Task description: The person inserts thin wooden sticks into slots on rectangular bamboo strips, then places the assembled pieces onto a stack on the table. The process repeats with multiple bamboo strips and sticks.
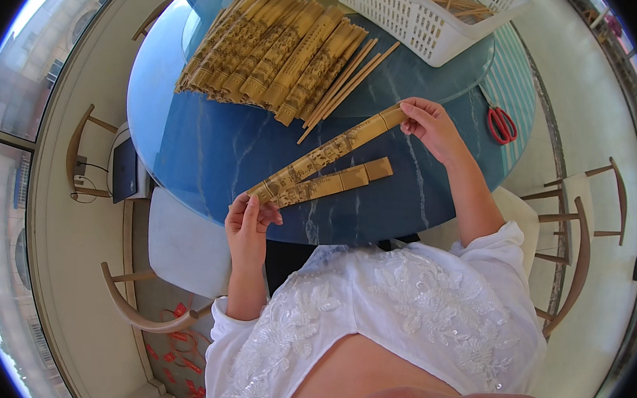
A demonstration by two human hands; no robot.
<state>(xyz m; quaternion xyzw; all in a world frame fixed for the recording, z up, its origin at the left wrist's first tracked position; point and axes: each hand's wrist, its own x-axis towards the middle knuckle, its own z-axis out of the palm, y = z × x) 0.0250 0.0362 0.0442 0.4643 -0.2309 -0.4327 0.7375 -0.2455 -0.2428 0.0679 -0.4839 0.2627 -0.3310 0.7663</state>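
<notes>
Slanting across the near part of the round blue worktop (402,215), one long gold-brown wrapper (330,152) is held at both ends. The left hand (249,218) has its fingers clamped on the lower end, thumb on top; the right hand (428,123) pinches the upper end between thumb and fingers. Dark characters and small pictures run along the wrapper, too small to read surely. Just below it, what look like two overlapping flat wrappers (332,185) lie on the worktop, partly covered at the left.

Beyond, a heaped pile of similar printed wrappers (269,46) overlaps too closely to count. Against its right side lie about four loose wooden sticks (351,88). Farther right stands one white perforated plastic basket (432,40), holding more thin wooden sticks (460,4), their number unclear. One pair of red-handled scissors (501,125) rests near the worktop's right edge.
</notes>
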